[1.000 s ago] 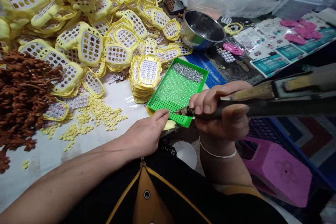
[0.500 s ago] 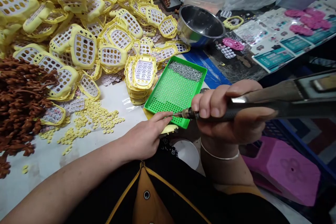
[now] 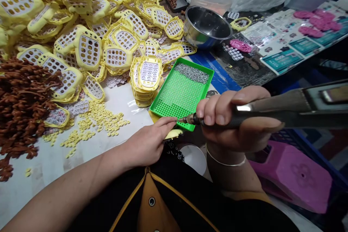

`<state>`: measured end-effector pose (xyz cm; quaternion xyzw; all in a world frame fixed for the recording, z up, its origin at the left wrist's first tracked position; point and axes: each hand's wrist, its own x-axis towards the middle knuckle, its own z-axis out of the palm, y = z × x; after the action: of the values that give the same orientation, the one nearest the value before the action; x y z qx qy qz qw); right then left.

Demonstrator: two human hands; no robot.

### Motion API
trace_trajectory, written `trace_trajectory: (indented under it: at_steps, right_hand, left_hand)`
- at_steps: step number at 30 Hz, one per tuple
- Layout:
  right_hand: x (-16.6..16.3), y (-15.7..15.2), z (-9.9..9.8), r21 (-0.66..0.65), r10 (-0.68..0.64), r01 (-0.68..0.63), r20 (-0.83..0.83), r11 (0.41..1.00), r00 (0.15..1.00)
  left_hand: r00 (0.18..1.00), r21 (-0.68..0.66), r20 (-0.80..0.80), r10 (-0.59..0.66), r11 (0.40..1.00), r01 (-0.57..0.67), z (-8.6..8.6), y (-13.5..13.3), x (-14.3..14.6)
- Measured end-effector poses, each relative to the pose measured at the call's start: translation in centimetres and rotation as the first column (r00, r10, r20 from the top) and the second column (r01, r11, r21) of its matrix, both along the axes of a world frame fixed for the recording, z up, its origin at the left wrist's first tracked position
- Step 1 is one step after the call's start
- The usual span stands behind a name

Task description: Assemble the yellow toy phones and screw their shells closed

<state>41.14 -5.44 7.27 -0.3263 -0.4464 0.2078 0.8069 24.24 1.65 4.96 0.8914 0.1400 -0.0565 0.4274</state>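
My right hand (image 3: 236,119) is wrapped round a dark electric screwdriver (image 3: 280,107), held almost level with its bit pointing left. The bit's tip meets the fingertips of my left hand (image 3: 152,139). Those fingers are closed on a yellow plastic shell (image 3: 174,134), mostly hidden beneath the hand; whether a screw sits at the tip is too small to tell. Just beyond both hands lies a green perforated tray (image 3: 176,98) with a heap of small metal screws (image 3: 193,73) at its far end. Left of the tray stands a stack of yellow shells (image 3: 148,76) with white button sheets.
A large pile of yellow shells (image 3: 88,49) covers the back left. Brown plastic parts (image 3: 24,112) and small yellow pieces (image 3: 104,119) lie at left. A steel bowl (image 3: 208,25) stands behind the tray. A pink stool (image 3: 301,177) is at lower right.
The screwdriver and both hands have shifted very slightly left in the picture. The bit still meets the left fingertips, and the grip of both hands looks the same.
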Motion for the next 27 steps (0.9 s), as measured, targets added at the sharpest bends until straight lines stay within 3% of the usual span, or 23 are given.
trace_trajectory:
  at_steps: [5,10,13,14,15,16,17,18,19,20,22,27]
  right_hand:
    - [-0.5,-0.1,-0.1,0.005,0.043,-0.043,-0.016,0.999,0.999]
    - [-1.0,-0.4,-0.3,-0.038,0.054,-0.053,0.009,0.998,0.999]
    - [-1.2,-0.9,-0.1,-0.024,-0.043,0.044,0.044,0.999,0.998]
    - [-1.3,-1.1,0.0,-0.021,-0.071,0.072,0.045,0.997,0.996]
    - [-1.4,-1.3,0.1,-0.02,-0.086,0.087,0.041,0.996,0.995]
    - [-1.6,-1.5,0.2,-0.022,-0.087,0.087,0.031,0.996,0.996]
    - [-1.9,-1.6,0.2,-0.022,-0.073,0.074,0.021,0.997,0.997]
    - [-2.2,-1.7,0.0,-0.026,-0.047,0.048,0.017,0.999,0.999]
    - [-2.6,-1.7,-0.3,-0.035,-0.019,0.019,0.017,0.999,1.0]
    - [-3.1,-1.7,-0.6,-0.046,0.015,-0.014,0.022,0.999,1.0]
    - [-4.2,-1.7,-1.6,-0.05,0.09,-0.089,0.036,0.995,0.995]
    - [-6.2,-2.1,-3.4,-0.081,0.266,-0.266,-0.016,0.96,0.964]
  left_hand:
    - [1.0,-0.006,-0.009,-0.005,1.0,0.005,0.2,-0.2,0.1]
    - [0.999,-0.095,0.042,0.023,0.995,-0.018,0.2,-0.1,-0.3]
    - [0.98,-0.257,0.045,0.193,0.95,-0.175,-0.4,0.1,-1.6]
    - [0.949,-0.347,0.001,0.315,0.89,-0.296,-0.7,0.1,-2.1]
    - [0.886,-0.447,-0.066,0.46,0.78,-0.438,-1.1,0.0,-2.5]
    - [0.784,-0.548,-0.148,0.603,0.61,-0.572,-1.5,0.0,-2.9]
    - [0.665,-0.642,-0.236,0.709,0.399,-0.654,-2.0,-0.2,-3.1]
    - [0.557,-0.715,-0.318,0.767,0.192,-0.673,-2.4,-0.3,-3.2]
    - [0.488,-0.764,-0.371,0.79,0.039,-0.644,-2.8,-0.5,-3.2]
    - [0.435,-0.794,-0.39,0.812,-0.056,-0.605,-3.1,-0.6,-3.1]
    - [0.379,-0.831,-0.37,0.848,-0.119,-0.544,-3.6,-0.8,-2.6]
    - [0.358,-0.87,-0.333,0.872,-0.138,-0.474,-4.0,-1.0,-2.2]
